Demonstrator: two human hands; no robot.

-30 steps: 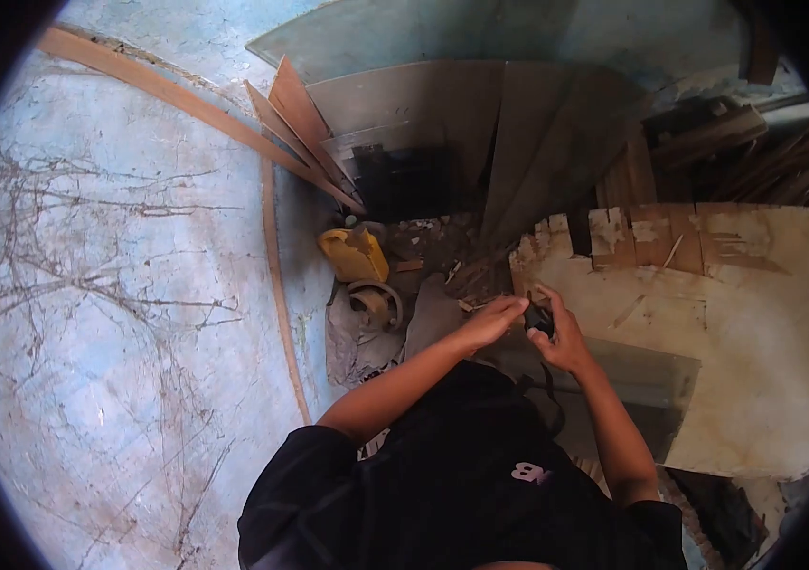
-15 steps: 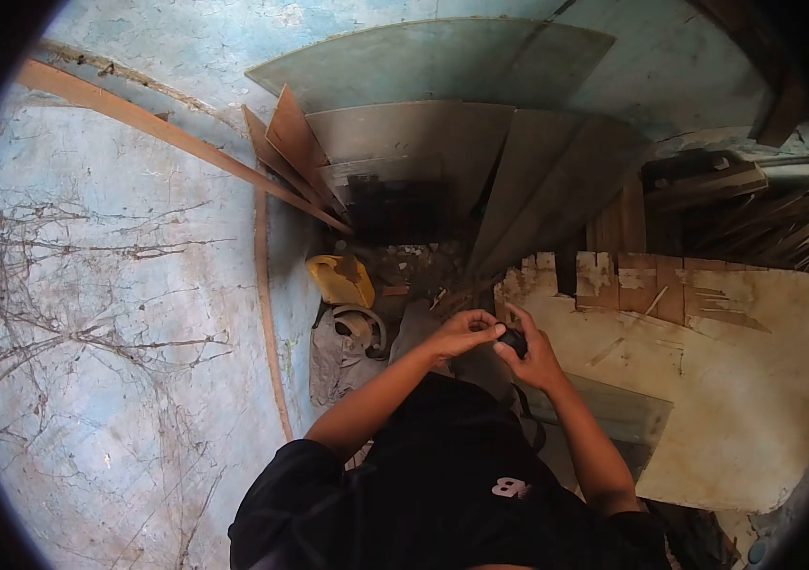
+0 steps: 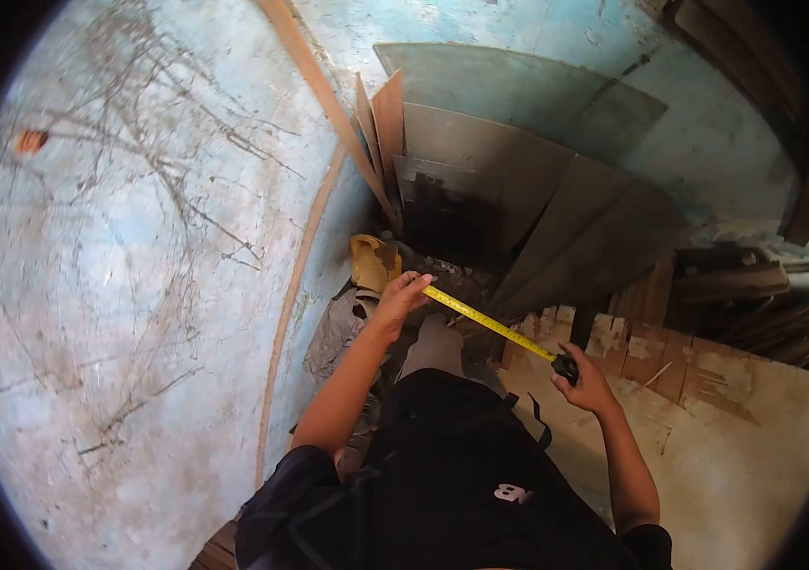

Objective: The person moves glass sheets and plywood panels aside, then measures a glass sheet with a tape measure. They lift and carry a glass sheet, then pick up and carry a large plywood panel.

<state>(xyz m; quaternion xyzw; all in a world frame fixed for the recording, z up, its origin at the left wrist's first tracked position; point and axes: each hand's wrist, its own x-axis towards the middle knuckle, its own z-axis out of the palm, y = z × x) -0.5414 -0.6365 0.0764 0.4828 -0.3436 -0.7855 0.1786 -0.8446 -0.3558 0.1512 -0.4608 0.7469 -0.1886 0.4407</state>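
My left hand (image 3: 399, 296) pinches the free end of a yellow measuring tape (image 3: 487, 323), held up in front of me. My right hand (image 3: 583, 381) grips the tape's black case (image 3: 567, 365) lower and to the right. The blade runs taut and slanted between the two hands, in the air above the debris on the floor. My black shirt (image 3: 461, 484) fills the lower middle of the view.
A yellow jerrycan (image 3: 372, 260) stands by the blue wall (image 3: 139, 266). Grey sheets (image 3: 518, 152) and brown boards (image 3: 381, 128) lean in the corner. A worn plywood panel (image 3: 746, 437) lies at the right, with stacked timber (image 3: 746, 294) behind it.
My hands were together on the tape case; now they have drawn apart, the left going up and left with the blade's end, pulling the tape out. The view has tilted.
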